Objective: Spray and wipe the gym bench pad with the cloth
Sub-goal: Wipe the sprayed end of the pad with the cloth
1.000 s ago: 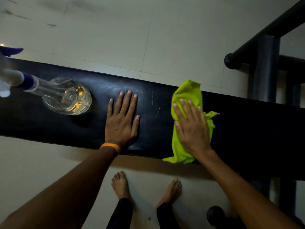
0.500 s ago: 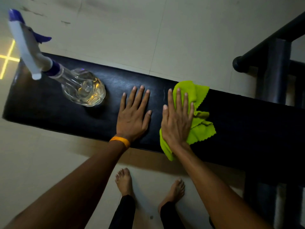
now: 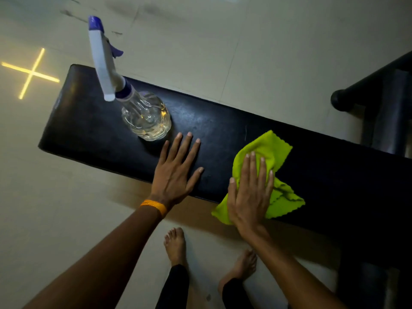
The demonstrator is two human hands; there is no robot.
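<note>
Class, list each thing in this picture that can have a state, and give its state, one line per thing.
spray bottle: upright on the pad, part full, not held.
green cloth: crumpled, pressed under the right hand, overhanging the near edge.
bench pad: flat, being wiped.
left hand: open, flat on the pad.
right hand: open, flat on the cloth.

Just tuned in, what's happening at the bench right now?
A person is wiping a black gym bench pad. The right hand presses flat on a green cloth near the pad's front edge, with part of the cloth hanging over it. The left hand rests open on the pad beside it, holding nothing. A spray bottle with clear liquid stands on the pad to the left, untouched.
</note>
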